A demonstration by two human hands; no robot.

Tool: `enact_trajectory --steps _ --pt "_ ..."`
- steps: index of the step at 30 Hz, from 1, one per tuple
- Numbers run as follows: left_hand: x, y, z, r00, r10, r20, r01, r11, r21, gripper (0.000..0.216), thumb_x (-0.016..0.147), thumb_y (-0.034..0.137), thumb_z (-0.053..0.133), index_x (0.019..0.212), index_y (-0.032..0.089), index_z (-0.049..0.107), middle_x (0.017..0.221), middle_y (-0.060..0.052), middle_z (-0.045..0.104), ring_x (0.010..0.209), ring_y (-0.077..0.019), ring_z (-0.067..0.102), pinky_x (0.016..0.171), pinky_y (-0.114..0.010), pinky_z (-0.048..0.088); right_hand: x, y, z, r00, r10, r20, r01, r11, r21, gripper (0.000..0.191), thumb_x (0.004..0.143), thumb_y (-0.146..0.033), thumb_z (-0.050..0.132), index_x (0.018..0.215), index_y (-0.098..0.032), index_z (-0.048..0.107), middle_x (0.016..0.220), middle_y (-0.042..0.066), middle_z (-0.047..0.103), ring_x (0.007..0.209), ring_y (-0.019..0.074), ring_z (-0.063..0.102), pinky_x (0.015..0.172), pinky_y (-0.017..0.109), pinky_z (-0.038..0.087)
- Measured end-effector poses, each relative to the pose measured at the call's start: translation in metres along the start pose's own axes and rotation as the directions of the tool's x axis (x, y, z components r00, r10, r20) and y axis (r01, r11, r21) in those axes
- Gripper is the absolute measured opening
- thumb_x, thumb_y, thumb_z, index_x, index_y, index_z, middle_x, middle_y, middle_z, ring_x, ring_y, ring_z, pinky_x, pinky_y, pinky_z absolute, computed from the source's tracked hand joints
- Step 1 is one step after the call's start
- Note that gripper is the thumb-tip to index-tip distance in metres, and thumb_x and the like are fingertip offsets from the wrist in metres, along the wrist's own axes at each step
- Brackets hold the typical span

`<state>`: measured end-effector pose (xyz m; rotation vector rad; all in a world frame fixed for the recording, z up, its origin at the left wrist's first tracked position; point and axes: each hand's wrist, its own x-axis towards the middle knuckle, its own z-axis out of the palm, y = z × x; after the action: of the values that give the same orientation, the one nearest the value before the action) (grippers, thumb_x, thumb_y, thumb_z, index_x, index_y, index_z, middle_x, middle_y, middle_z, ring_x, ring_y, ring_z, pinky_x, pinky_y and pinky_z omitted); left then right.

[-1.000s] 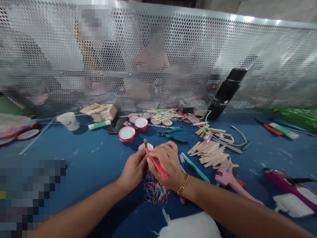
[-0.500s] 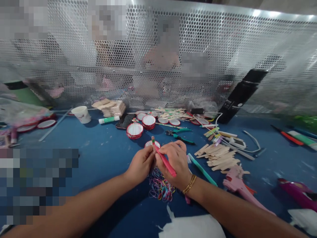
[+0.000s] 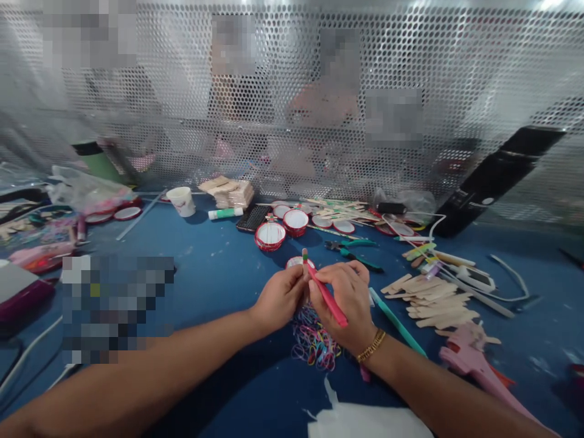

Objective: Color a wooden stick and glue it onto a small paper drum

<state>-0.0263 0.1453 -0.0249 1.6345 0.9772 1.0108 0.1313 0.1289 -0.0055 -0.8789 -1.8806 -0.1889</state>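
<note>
Both hands meet near the centre of the frame; the left hand [image 3: 279,299] pinches a banded craft stick [image 3: 305,258] between thumb and fingers, its green and red end showing above the grip; the right hand [image 3: 345,299] closes around a pink pen [image 3: 332,302], gripping it in a writing hold.

The relation that matters lies between these two: the stick's long axis stands nearly upright in the frame, while the pen slants from its upper-left end, at the stick's right side, down to its blunt lower-right end; the pen's upper end lies just beside the stick, though whether they touch I cannot tell; the left hand is nearer the stick, and the pen comes to it from the right.

Just behind the fingertips sits a red-rimmed white disc [image 3: 294,262], partly hidden; below the hands, at lower centre, lies a heap of coloured rubber bands [image 3: 316,345]; right of the right hand a teal pen-like tool [image 3: 399,323] lies slanted, with loose plain craft sticks [image 3: 433,298] beyond it.
</note>
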Motion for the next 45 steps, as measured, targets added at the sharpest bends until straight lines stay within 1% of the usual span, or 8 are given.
enact_trajectory --steps 4,11,16,22,27,33,39,45 --pt "0.0004 0.0010 -0.0005 1.000 -0.004 -0.006 0.004 1.000 0.007 0.036 0.099 0.049 0.046 0.083 0.018 0.055 0.064 0.005 0.043 0.056 -0.0108 0.034 0.051 -0.023 0.027 -0.0001 -0.0007 -0.0008 1.000 0.017 -0.002 -0.017 1.000 -0.007 0.008 0.091 -0.017 0.061 0.092 -0.022 0.054 0.084 0.002 0.070 0.077 0.0187 0.063 0.083 0.041 0.039" --pt "0.0014 0.0032 -0.0017 0.999 0.034 0.003 -0.034 0.999 0.005 0.036 0.099 0.048 0.047 0.080 0.018 0.054 0.064 0.004 0.045 0.058 -0.0115 0.038 0.056 -0.024 0.032 0.0023 -0.0018 -0.0015 1.000 0.001 0.010 -0.001 1.000 0.009 0.009 0.092 -0.017 0.061 0.092 -0.022 0.054 0.085 0.001 0.071 0.079 0.0180 0.064 0.086 0.041 0.038" --pt "0.0011 -0.0002 -0.0015 1.000 -0.020 0.003 0.020 1.000 -0.011 0.038 0.099 0.052 0.045 0.086 0.018 0.057 0.063 0.005 0.043 0.056 -0.0106 0.034 0.051 -0.024 0.028 0.0020 -0.0013 -0.0014 1.000 0.026 -0.001 -0.026 1.000 0.005 0.007 0.093 -0.017 0.060 0.092 -0.022 0.054 0.084 0.001 0.070 0.078 0.0180 0.063 0.085 0.042 0.037" --pt "0.0024 -0.0039 -0.0018 1.000 0.021 0.000 -0.021 1.000 -0.016 0.038 0.098 0.052 0.048 0.083 0.018 0.056 0.066 0.004 0.045 0.059 -0.0113 0.037 0.054 -0.024 0.030 0.0016 -0.0017 -0.0019 1.000 -0.006 0.019 0.005 1.000 0.019 0.009 0.091 -0.017 0.061 0.093 -0.022 0.054 0.085 0.001 0.071 0.079 0.0183 0.063 0.086 0.042 0.038" --pt "0.0024 -0.0029 -0.0016 1.000 -0.011 0.002 0.011 0.999 -0.032 0.038 0.098 0.053 0.048 0.083 0.018 0.055 0.064 0.005 0.043 0.056 -0.0107 0.035 0.052 -0.023 0.028 0.0023 -0.0006 -0.0011 1.000 0.019 -0.005 -0.019 1.000 0.007 0.009 0.092 -0.017 0.061 0.092 -0.023 0.054 0.084 0.001 0.070 0.078 0.0182 0.064 0.086 0.042 0.038" --pt "0.0027 -0.0035 -0.0024 0.999 0.036 -0.007 -0.036 0.999 -0.004 0.037 0.098 0.050 0.048 0.082 0.018 0.057 0.067 0.003 0.047 0.060 -0.0117 0.038 0.056 -0.024 0.032 0.0029 0.0000 -0.0007 1.000 -0.011 0.016 0.011 1.000 0.009 0.010 0.092 -0.017 0.061 0.093 -0.023 0.053 0.085 0.001 0.070 0.078 0.0183 0.063 0.085 0.042 0.039" --pt "0.0020 -0.0031 -0.0023 1.000 -0.006 -0.002 0.006 1.000 -0.027 0.037 0.098 0.052 0.048 0.085 0.018 0.057 0.063 0.005 0.044 0.055 -0.0110 0.035 0.052 -0.023 0.029 0.0017 0.0001 -0.0011 1.000 0.016 -0.002 -0.016 1.000 0.012 0.010 0.091 -0.016 0.061 0.093 -0.023 0.053 0.084 0.001 0.070 0.079 0.0186 0.063 0.084 0.042 0.039" --pt "0.0031 -0.0041 -0.0023 0.999 0.049 -0.022 -0.049 0.998 -0.025 0.036 0.097 0.050 0.051 0.082 0.018 0.060 0.067 0.002 0.050 0.060 -0.0125 0.041 0.057 -0.024 0.034 0.0024 0.0007 -0.0003 1.000 -0.007 0.027 0.007 1.000 0.013 0.012 0.091 -0.016 0.062 0.093 -0.023 0.053 0.085 0.001 0.070 0.079 0.0184 0.063 0.085 0.042 0.039"
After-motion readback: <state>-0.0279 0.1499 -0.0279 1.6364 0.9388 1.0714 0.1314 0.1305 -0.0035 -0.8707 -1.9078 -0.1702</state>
